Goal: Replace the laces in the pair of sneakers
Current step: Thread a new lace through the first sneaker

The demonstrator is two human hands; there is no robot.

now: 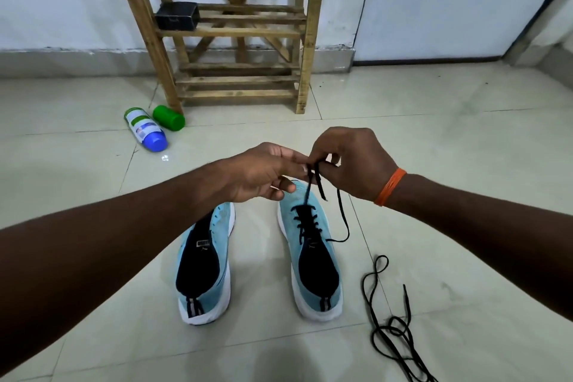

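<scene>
Two light-blue sneakers with white soles stand side by side on the tiled floor, heels toward me. The left sneaker [204, 263] shows no lace. The right sneaker [313, 254] carries a black lace [342, 217] threaded through its eyelets. Above its toe, my left hand [263, 174] and my right hand [350, 161] both pinch this lace's ends, fingertips almost touching. One strand loops down from my right hand to the shoe's right side. A second loose black lace [390, 329] lies tangled on the floor to the right.
A wooden rack [235, 31] stands against the white wall ahead, with a small black box [176, 15] on a shelf. A white-and-blue bottle [145, 129] and a green container [169, 118] lie on the floor by its left leg.
</scene>
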